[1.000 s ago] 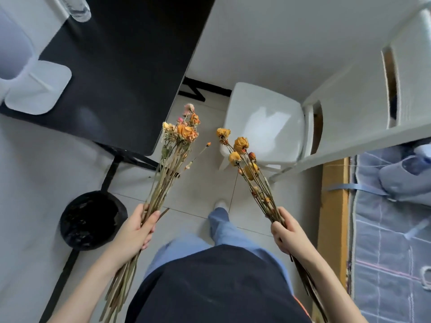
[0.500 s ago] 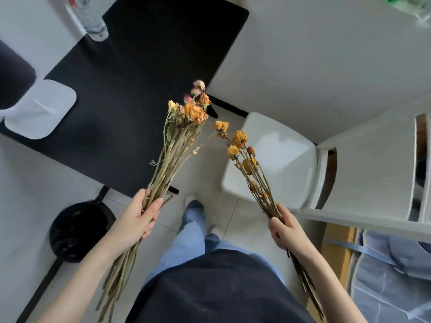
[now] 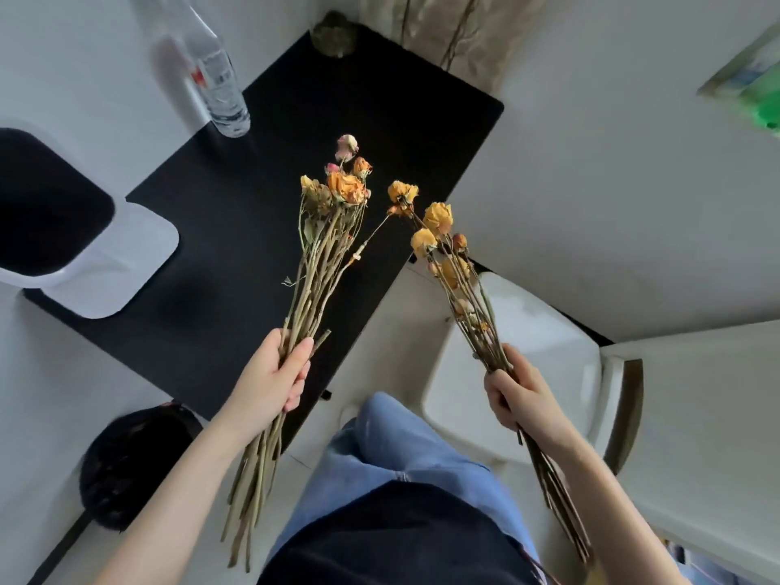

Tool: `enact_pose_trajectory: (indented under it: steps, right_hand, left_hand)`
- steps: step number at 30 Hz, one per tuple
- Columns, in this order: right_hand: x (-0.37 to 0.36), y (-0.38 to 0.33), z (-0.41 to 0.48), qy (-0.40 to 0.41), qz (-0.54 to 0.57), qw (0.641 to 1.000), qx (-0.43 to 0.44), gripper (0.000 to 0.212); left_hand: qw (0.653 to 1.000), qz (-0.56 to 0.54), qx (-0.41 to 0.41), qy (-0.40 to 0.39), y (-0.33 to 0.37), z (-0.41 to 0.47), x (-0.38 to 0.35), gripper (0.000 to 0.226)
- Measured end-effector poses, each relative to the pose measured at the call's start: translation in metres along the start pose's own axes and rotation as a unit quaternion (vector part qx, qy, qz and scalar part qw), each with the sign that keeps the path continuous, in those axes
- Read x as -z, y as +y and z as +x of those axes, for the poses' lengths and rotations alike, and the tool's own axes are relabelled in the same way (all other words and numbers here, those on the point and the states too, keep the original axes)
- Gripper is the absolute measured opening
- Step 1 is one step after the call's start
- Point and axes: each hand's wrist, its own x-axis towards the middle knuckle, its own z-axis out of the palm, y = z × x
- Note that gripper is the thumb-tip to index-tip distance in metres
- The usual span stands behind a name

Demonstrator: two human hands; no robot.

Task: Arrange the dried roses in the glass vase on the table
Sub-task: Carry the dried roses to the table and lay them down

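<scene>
My left hand (image 3: 270, 377) grips the stems of a bunch of dried roses (image 3: 344, 185), its orange, yellow and pink heads held upright over the black table (image 3: 219, 213). My right hand (image 3: 517, 396) grips a second, thinner bunch of dried yellow roses (image 3: 434, 223) that leans left over the table's right edge and a white chair (image 3: 536, 356). Long stems hang below both hands. A small round dark object (image 3: 335, 38), blurred, sits at the table's far edge; I cannot tell whether it is the vase.
A clear plastic water bottle (image 3: 221, 86) stands at the table's far left corner. A white stand with a dark panel (image 3: 114, 268) occupies the left side. A black bin (image 3: 126, 462) sits on the floor at lower left. White furniture (image 3: 709, 415) flanks the right.
The table has come closer and fills more of the view, and its far end now shows. Both bunches now rise over the table and its edge. Both hands keep their hold.
</scene>
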Motion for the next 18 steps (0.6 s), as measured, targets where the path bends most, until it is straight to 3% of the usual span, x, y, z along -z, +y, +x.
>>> enact_pose_trajectory:
  steps: [18]
  right_hand:
    - [-0.047, -0.188, 0.222, -0.127, -0.066, 0.984, 0.104, 0.011]
  left_hand:
    - [0.971, -0.192, -0.034, 0.139, 0.106, 0.191, -0.031, 0.014]
